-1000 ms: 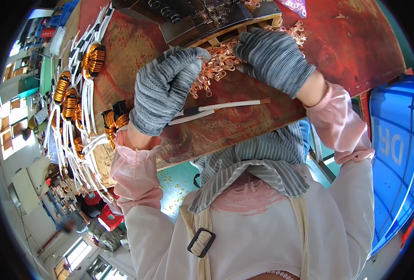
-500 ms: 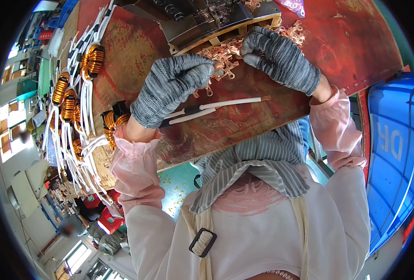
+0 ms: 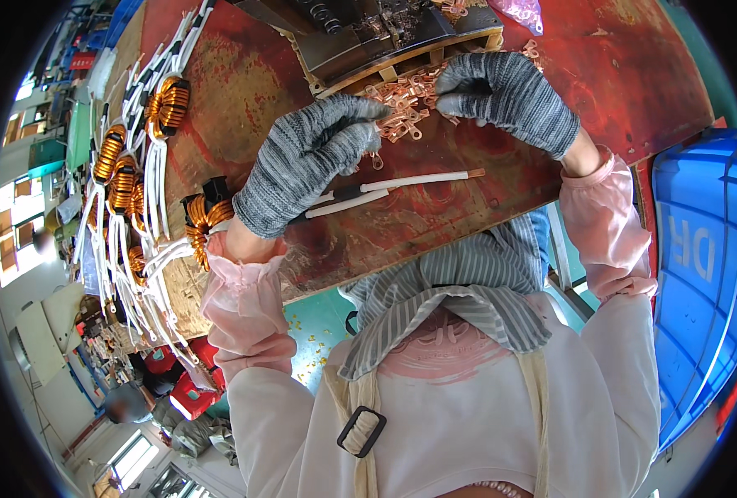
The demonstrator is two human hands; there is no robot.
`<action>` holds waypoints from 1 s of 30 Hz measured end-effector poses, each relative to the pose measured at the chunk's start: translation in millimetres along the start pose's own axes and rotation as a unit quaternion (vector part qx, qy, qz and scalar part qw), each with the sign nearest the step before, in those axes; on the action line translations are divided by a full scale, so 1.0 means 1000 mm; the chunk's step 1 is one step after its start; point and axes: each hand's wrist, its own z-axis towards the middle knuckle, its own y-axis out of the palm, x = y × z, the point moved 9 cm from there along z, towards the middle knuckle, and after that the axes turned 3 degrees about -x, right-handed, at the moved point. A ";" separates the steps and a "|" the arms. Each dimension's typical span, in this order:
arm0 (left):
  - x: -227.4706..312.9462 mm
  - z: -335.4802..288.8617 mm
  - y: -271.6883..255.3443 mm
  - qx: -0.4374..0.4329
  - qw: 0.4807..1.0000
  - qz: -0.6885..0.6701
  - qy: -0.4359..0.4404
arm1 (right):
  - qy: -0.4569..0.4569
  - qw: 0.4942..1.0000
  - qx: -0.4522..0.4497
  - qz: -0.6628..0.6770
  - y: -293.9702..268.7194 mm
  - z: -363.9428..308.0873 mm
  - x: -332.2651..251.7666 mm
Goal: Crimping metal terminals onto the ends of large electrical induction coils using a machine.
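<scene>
Both my hands wear grey-black striped knit gloves. My left hand (image 3: 306,158) is closed in a pinch at the left edge of a pile of copper cable lugs (image 3: 406,104); copper shows between its fingertips. Across the pile, my right hand (image 3: 514,98) has thumb and index curled toward each other at the lugs, and what they hold, if anything, is too small to make out. Two white wires lie on the table below the pile: the upper wire (image 3: 427,180) has a bare copper end, and the lower wire (image 3: 348,203) runs beneath my left wrist.
A dark metal machine base (image 3: 377,41) stands on a wooden pallet behind the lugs. Copper-wound coils (image 3: 169,106) with white leads crowd the left side of the worn red table (image 3: 634,66). A pink bag (image 3: 519,12) lies at the back; a blue bin (image 3: 700,274) stands right.
My right hand has moved slightly right and down, its thumb and index now further apart. My left hand has shifted slightly, and the copper piece at its fingertips shows less.
</scene>
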 end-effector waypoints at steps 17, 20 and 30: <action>0.000 -0.002 -0.004 0.054 0.998 0.041 0.011 | -0.041 0.980 -0.083 0.176 0.025 -0.001 -0.044; -0.001 -0.002 -0.005 0.078 0.991 0.099 0.032 | -0.026 0.968 -0.100 0.231 0.029 -0.001 -0.041; -0.033 -0.014 -0.026 -0.105 0.987 -0.091 -0.084 | -0.018 0.975 -0.051 0.216 0.032 0.006 -0.038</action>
